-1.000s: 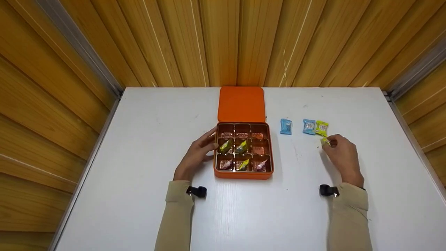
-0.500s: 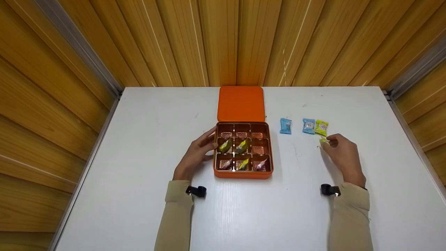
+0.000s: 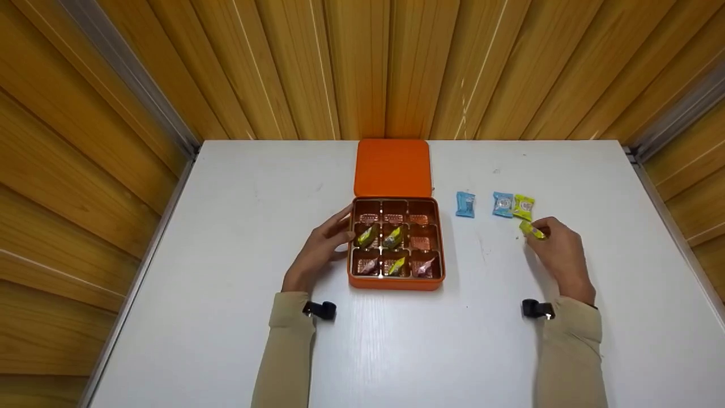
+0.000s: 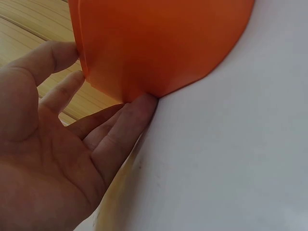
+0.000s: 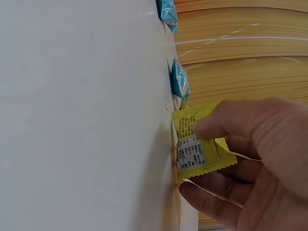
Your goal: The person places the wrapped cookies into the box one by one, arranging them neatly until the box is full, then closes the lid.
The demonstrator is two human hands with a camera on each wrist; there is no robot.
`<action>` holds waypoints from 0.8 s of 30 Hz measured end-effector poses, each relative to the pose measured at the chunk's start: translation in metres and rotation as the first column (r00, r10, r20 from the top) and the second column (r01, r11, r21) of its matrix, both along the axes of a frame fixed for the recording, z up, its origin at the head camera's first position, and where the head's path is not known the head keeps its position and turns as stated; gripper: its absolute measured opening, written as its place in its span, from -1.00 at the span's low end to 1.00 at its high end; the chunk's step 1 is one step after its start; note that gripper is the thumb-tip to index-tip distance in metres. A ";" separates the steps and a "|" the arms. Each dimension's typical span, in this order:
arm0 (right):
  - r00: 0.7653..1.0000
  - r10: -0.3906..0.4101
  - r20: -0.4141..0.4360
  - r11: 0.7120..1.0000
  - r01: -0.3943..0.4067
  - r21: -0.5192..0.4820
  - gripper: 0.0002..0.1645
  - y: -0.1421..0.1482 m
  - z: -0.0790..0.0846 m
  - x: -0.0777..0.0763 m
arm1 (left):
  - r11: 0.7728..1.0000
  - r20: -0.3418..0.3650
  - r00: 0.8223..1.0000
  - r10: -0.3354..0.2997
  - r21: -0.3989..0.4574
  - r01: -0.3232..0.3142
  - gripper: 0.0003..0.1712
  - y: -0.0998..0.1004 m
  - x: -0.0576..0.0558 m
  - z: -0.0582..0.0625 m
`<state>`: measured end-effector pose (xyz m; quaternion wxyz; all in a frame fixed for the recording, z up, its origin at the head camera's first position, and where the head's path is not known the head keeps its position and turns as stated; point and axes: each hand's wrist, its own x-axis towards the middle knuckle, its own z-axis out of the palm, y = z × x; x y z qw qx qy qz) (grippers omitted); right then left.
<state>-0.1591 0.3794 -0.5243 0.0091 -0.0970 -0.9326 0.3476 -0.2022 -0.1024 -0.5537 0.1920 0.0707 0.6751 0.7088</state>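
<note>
An orange tin [image 3: 396, 284] with a nine-compartment tray stands on the white table, its lid folded back. Wrapped pieces occupy several middle and front compartments: yellow-green candies [image 3: 393, 238] and pinkish ones [image 3: 425, 268]. My left hand [image 3: 318, 249] steadies the tin's left side; in the left wrist view its fairly straight fingers [image 4: 120, 137] touch the orange wall. Right of the tin, my right hand [image 3: 558, 252] pinches a yellow wrapped candy [image 5: 195, 144] between thumb and fingers. Printed text on the wrapper faces the right wrist camera.
Beyond the right hand lie two blue wrapped candies, one alone [image 3: 465, 204] and one [image 3: 502, 204] against a yellow-green candy [image 3: 523, 207]. The lid [image 3: 392, 168] reaches almost to the table's back edge. Wood-look panels [image 3: 362, 68] rise behind the white table [image 3: 238, 226].
The yellow candy in my right hand has turned, so more of it shows beyond the fingertips. My left hand stays against the tin.
</note>
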 end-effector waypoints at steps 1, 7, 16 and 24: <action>1.000 0.001 -0.010 1.000 -0.001 0.002 -0.58 0.000 0.000 0.000 | 1.000 -0.004 1.000 -0.003 0.000 0.003 -0.29 0.000 0.000 0.000; 0.999 0.008 -0.049 1.000 -0.007 0.017 -0.63 0.000 -0.001 0.001 | 1.000 -0.018 1.000 -0.006 -0.012 0.006 -0.28 0.000 0.001 0.001; 0.999 0.018 -0.039 1.000 -0.018 -0.006 -0.64 -0.002 0.000 0.001 | 1.000 0.001 1.000 0.000 0.000 0.000 -0.28 0.000 0.000 0.000; 0.999 0.025 0.026 0.998 -0.023 -0.058 -0.59 -0.011 0.009 -0.002 | 1.000 -0.001 1.000 0.005 -0.006 -0.005 -0.27 -0.001 0.000 0.000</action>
